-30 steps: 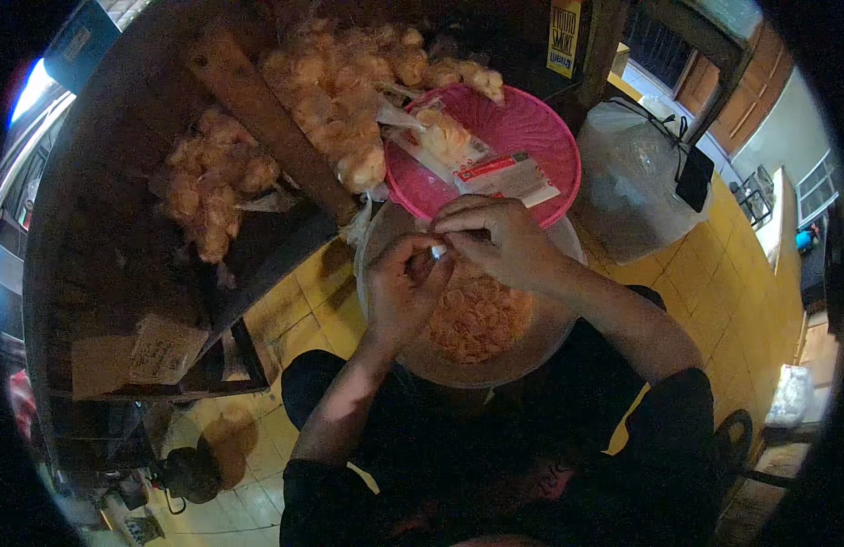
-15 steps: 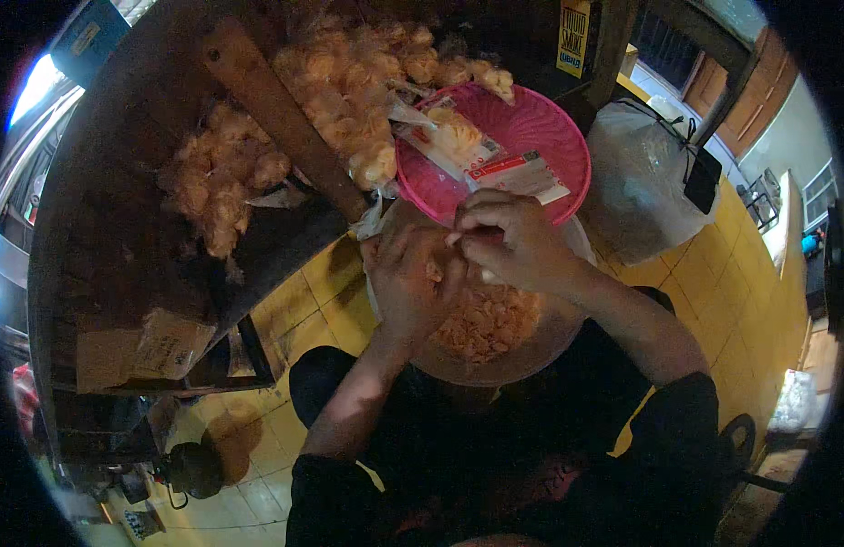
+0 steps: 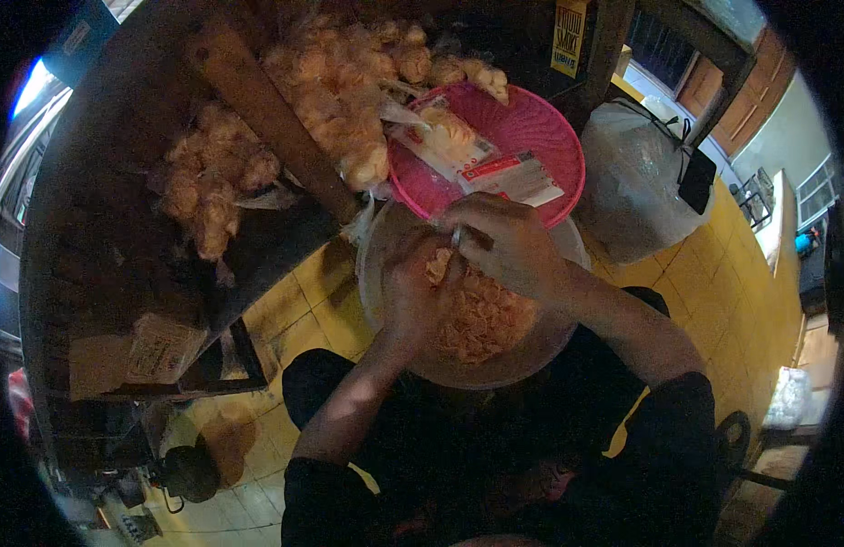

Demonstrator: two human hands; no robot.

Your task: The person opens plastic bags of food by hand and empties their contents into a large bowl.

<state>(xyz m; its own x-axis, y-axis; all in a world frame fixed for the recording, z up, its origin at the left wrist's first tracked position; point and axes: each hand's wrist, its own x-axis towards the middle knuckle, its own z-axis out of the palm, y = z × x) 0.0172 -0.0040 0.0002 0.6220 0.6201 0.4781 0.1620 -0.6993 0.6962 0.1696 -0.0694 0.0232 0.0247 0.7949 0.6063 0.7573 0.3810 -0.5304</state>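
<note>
My left hand [image 3: 415, 278] is curled over the left side of a wide, pale bowl [image 3: 481, 377] on my lap. Pale orange pieces [image 3: 437, 264] show at its fingers; whether a clear bag surrounds them cannot be told. Close against it, my right hand [image 3: 509, 244] pinches a small whitish bit [image 3: 457, 239], too dim to name. Beneath both hands, thin orange chips [image 3: 490, 314] lie in the bowl. Just beyond the bowl stands a pink plastic basket [image 3: 554, 128], holding flat packets with a white and red label [image 3: 522, 178].
Several clear bags of pale chips [image 3: 326, 73] are heaped on a dark wooden bench [image 3: 267, 232], with a wooden slat [image 3: 267, 114] across them. A yellow box [image 3: 568, 36] stands behind. At right, a stuffed translucent bag [image 3: 627, 182] rests on yellow floor tiles [image 3: 686, 292].
The whole view has shifted slightly. My right hand has drawn a little closer to my left hand, and its fingers have changed position; the whitish bit now shows at its fingertips.
</note>
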